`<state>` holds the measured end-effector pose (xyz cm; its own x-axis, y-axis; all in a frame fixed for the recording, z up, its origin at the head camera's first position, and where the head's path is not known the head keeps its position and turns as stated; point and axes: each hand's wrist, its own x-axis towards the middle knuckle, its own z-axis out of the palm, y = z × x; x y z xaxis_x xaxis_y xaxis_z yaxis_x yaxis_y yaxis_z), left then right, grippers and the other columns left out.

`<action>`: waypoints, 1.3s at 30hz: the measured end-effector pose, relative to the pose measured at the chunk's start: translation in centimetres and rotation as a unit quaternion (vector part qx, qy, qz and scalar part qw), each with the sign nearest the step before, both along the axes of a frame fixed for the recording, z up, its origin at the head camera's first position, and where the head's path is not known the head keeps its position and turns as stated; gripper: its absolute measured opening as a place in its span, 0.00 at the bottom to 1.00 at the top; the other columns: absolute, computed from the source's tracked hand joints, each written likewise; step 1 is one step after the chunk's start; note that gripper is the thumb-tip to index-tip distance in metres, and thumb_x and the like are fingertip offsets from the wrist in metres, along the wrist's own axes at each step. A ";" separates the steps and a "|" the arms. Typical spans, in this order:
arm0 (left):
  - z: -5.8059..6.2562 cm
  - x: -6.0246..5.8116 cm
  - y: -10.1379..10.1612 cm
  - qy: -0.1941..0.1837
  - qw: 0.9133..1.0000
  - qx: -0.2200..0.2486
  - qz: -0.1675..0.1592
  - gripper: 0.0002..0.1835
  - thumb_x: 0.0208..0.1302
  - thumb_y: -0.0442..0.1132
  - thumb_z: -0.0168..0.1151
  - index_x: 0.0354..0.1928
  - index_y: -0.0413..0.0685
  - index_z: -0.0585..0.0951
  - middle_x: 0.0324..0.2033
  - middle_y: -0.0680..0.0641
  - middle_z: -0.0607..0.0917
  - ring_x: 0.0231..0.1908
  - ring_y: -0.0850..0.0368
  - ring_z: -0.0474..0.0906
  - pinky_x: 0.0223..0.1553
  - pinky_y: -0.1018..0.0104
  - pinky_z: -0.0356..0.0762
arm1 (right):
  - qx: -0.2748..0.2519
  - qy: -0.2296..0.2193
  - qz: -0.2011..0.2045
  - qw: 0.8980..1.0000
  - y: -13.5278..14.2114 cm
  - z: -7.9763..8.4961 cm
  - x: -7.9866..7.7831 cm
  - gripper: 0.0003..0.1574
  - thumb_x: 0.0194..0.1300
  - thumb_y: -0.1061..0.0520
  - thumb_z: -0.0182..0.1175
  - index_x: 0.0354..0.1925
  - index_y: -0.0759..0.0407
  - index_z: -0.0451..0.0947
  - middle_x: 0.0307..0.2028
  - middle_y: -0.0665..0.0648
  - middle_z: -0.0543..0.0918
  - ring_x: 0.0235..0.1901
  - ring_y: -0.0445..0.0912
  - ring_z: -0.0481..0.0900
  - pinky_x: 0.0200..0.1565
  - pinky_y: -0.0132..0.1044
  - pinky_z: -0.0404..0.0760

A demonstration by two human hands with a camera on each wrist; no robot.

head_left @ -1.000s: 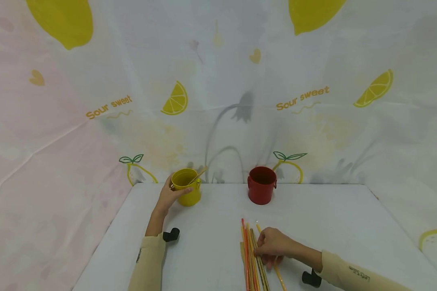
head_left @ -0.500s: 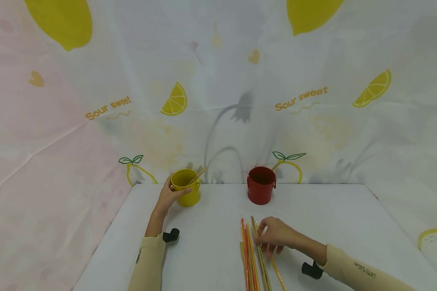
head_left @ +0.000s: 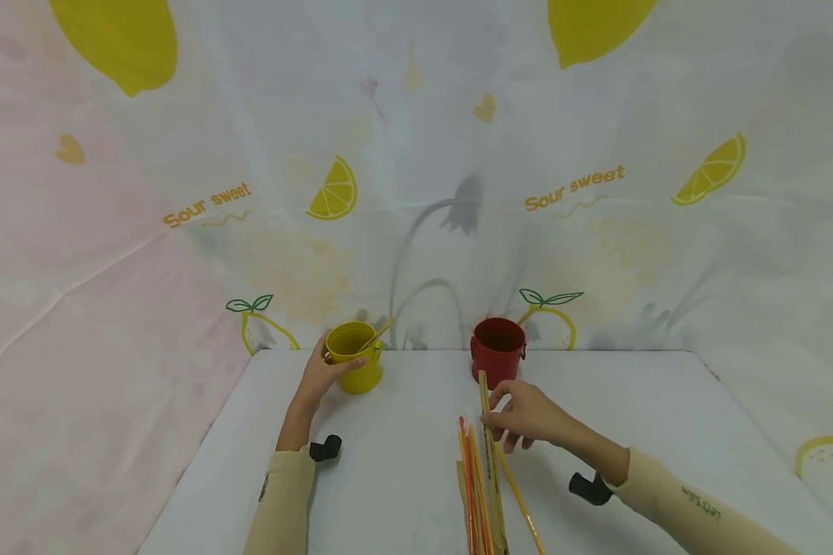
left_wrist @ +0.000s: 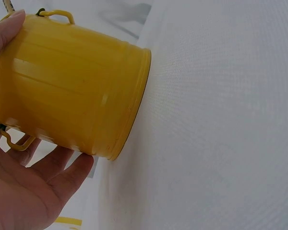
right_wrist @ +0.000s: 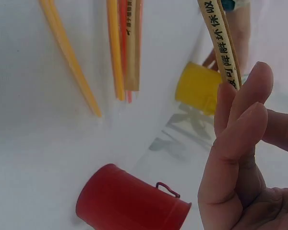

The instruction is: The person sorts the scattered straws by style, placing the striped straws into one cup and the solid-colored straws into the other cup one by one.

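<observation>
Head view: the right hand (head_left: pixel 527 414) pinches a wrapped straw (head_left: pixel 491 466) beside the other straws (head_left: pixel 469 478), its length pointing toward the red bucket (head_left: pixel 496 364), while the left hand (head_left: pixel 322 378) grips the yellow bucket (head_left: pixel 362 378) farther left.

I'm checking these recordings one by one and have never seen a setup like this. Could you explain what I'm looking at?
There is no robot here, only a person's two bare hands. The wide picture comes from a camera worn on the head, looking forward and down; the other two come from cameras worn on the left and right wrists.

The left hand holds a yellow cylindrical bucket with small side handles; a thin pale stick leans inside it. The fingers of the right hand pinch a narrow tan strip with black printing, perhaps more than one piece together.

On the white table, a red cylindrical bucket with side handles stands near the far edge, and thin orange, yellow and tan sticks lie closer to the person.
</observation>
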<state>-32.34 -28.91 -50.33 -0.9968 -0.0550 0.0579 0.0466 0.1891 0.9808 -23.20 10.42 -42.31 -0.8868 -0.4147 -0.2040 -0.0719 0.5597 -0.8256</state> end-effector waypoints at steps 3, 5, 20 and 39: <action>0.0 0.1 0.0 -0.001 1.000 0.000 0.002 0.54 0.51 0.51 0.78 0.76 0.56 0.55 0.69 0.47 0.63 0.67 0.44 0.59 0.68 0.44 0.56 | -0.005 0.015 -0.006 1.000 0.0 0.4 -0.3 0.16 0.66 0.54 0.65 0.43 0.61 0.71 0.25 0.57 0.84 0.18 0.49 0.82 0.20 0.36 0.79; 0.0 0.1 0.0 0.000 1.000 0.000 0.000 0.54 0.51 0.50 0.78 0.76 0.56 0.55 0.69 0.47 0.63 0.67 0.44 0.59 0.68 0.44 0.56 | -0.009 0.029 -0.004 1.000 0.0 0.6 -0.5 0.16 0.66 0.53 0.65 0.43 0.62 0.71 0.25 0.58 0.84 0.18 0.49 0.82 0.20 0.36 0.79; 0.1 0.1 0.0 -0.010 1.000 0.001 0.005 0.55 0.51 0.50 0.78 0.76 0.58 0.54 0.70 0.48 0.62 0.68 0.44 0.59 0.68 0.45 0.56 | -0.035 0.141 -0.017 0.989 -1.2 3.4 -1.8 0.16 0.68 0.53 0.64 0.45 0.61 0.70 0.25 0.52 0.85 0.18 0.47 0.82 0.20 0.39 0.78; 0.2 0.1 0.0 -0.007 1.000 0.003 0.000 0.54 0.50 0.51 0.78 0.75 0.57 0.56 0.69 0.47 0.63 0.67 0.45 0.59 0.68 0.44 0.56 | -0.098 0.201 -0.039 0.974 -4.2 5.7 -4.2 0.16 0.68 0.54 0.64 0.45 0.60 0.69 0.24 0.51 0.86 0.18 0.52 0.83 0.26 0.41 0.82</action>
<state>-32.29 -28.88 -50.16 -0.9975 -0.0551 0.0444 0.0337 0.1824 0.9826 -27.42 6.20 -36.61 -0.9085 -0.3398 0.2431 -0.3758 0.4102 -0.8310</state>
